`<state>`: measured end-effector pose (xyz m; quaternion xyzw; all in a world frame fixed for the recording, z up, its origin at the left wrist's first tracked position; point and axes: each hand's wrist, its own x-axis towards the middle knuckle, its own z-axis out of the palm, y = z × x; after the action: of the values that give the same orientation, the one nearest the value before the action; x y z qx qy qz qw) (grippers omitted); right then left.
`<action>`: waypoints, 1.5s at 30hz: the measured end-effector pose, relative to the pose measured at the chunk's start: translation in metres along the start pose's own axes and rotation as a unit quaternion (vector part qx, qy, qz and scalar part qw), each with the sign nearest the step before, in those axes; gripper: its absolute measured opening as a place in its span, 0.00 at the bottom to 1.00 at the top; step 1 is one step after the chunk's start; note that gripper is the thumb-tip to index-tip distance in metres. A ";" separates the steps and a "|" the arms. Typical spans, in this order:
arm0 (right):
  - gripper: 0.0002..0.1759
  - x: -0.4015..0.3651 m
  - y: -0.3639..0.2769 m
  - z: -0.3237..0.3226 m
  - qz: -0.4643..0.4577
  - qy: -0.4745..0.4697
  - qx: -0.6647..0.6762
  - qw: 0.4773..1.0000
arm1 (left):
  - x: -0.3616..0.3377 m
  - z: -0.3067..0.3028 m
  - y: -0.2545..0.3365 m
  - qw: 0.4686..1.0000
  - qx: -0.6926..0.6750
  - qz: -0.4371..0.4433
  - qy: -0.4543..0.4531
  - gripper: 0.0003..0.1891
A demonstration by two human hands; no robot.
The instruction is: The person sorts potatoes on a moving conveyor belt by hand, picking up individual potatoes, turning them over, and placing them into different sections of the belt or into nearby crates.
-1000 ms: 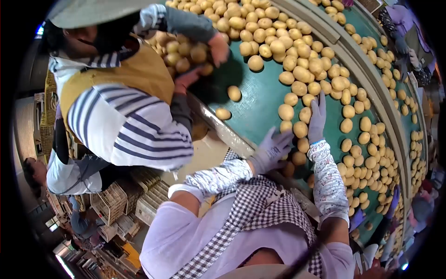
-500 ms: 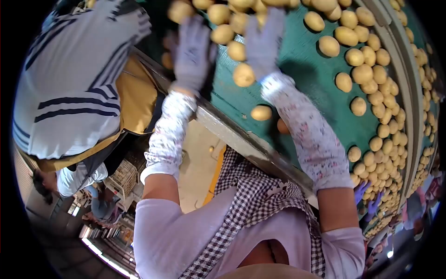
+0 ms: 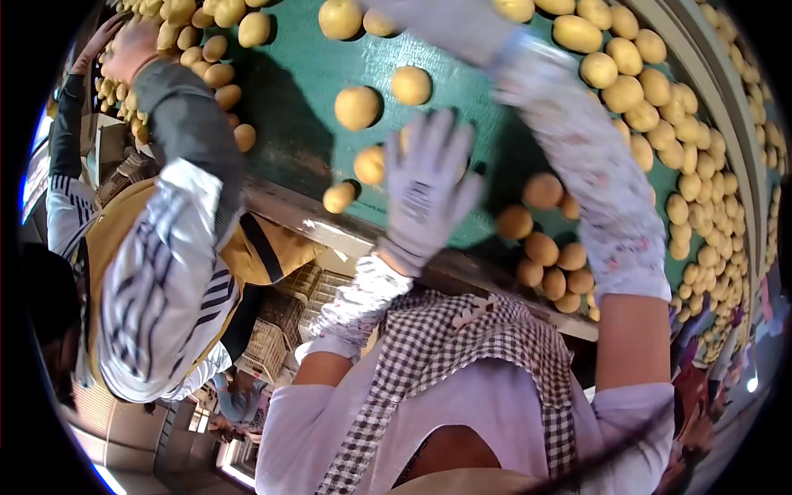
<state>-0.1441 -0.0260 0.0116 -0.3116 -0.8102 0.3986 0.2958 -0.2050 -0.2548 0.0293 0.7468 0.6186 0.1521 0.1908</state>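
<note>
My left hand, in a pale grey-lilac glove, is over the green belt near its front edge. Its fingers are stretched out and apart, back of the hand upward. One potato is partly hidden beside its fingertips, and another potato lies just left of them. Across the top edge reaches my right hand, gloved alike and smeared by motion; its fingers are cut off or blurred, near a potato. Two more potatoes, one and another, lie between the hands.
Beneath my right forearm sits a cluster of browner, shaded potatoes. Many potatoes line the metal rail at the right. A co-worker's arm reaches over potatoes at the left. Crates stand below the belt edge.
My left hand has come back toward me and right, fingers spread. My right hand has moved up and left over the belt. The co-worker's arm now reaches in; potatoes have shifted.
</note>
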 end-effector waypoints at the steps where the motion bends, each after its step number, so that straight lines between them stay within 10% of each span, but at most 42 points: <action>1: 0.16 -0.034 0.007 -0.041 0.047 0.040 -0.066 0.996 | -0.003 0.008 0.017 0.998 -0.043 0.019 -0.033 0.39; 4: 0.19 -0.098 0.017 -0.123 0.285 0.104 -0.410 0.860 | -0.010 0.054 0.032 0.984 -0.141 0.100 -0.047 0.40; 5: 0.19 -0.142 0.084 -0.116 0.097 0.199 -0.526 0.821 | -0.012 0.057 0.043 0.985 -0.105 0.115 -0.070 0.41; 13: 0.18 -0.204 0.015 0.025 0.073 -0.064 -0.263 0.960 | -0.015 0.114 0.005 0.986 0.006 0.141 -0.090 0.23; 15: 0.18 -0.214 0.017 0.018 -0.072 -0.113 -0.183 0.974 | -0.003 0.102 -0.022 0.985 0.056 0.081 -0.143 0.20; 19: 0.19 -0.232 0.043 -0.101 0.256 0.257 0.164 0.918 | 0.014 0.061 -0.100 0.993 0.117 0.001 -0.009 0.29; 20: 0.22 -0.245 0.070 -0.140 0.419 0.287 -0.020 0.861 | 0.013 0.061 -0.125 0.994 0.107 -0.034 -0.001 0.29; 23: 0.24 -0.308 0.137 -0.191 0.384 0.372 -0.138 0.834 | 0.018 0.044 -0.123 0.990 0.111 0.027 0.089 0.29; 26: 0.26 -0.293 0.147 -0.156 0.266 0.337 -0.223 0.875 | 0.022 0.043 -0.050 0.988 -0.097 0.116 -0.013 0.28; 28: 0.24 -0.267 0.116 -0.127 0.335 0.225 -0.473 0.783 | 0.012 0.070 -0.011 0.956 -0.148 0.218 -0.130 0.28; 31: 0.23 -0.294 0.117 -0.141 0.301 0.203 -0.207 0.909 | -0.016 0.125 0.011 0.918 -0.080 0.365 -0.131 0.35; 34: 0.22 -0.329 0.105 -0.199 0.400 0.342 -0.055 0.849 | -0.012 0.118 0.025 0.927 -0.084 0.339 -0.139 0.39; 36: 0.20 -0.394 0.140 -0.237 0.346 0.205 -0.372 0.836 | -0.013 0.119 0.033 0.934 -0.051 0.319 -0.152 0.41; 39: 0.20 -0.392 0.142 -0.205 0.345 0.200 -0.396 0.827 | -0.020 0.141 0.050 0.929 -0.030 0.292 -0.227 0.47; 42: 0.22 -0.389 0.168 -0.182 0.393 0.345 -0.014 0.852 | -0.021 0.148 0.064 0.904 0.036 0.306 -0.296 0.50; 45: 0.23 -0.378 0.147 -0.186 0.404 0.371 0.087 0.832 | -0.028 0.158 0.079 0.891 0.068 0.319 -0.315 0.48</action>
<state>0.2692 -0.1490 -0.1034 -0.7087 -0.4036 0.4053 0.4129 -0.0689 -0.3106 -0.0727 0.9240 0.2634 -0.0808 0.2653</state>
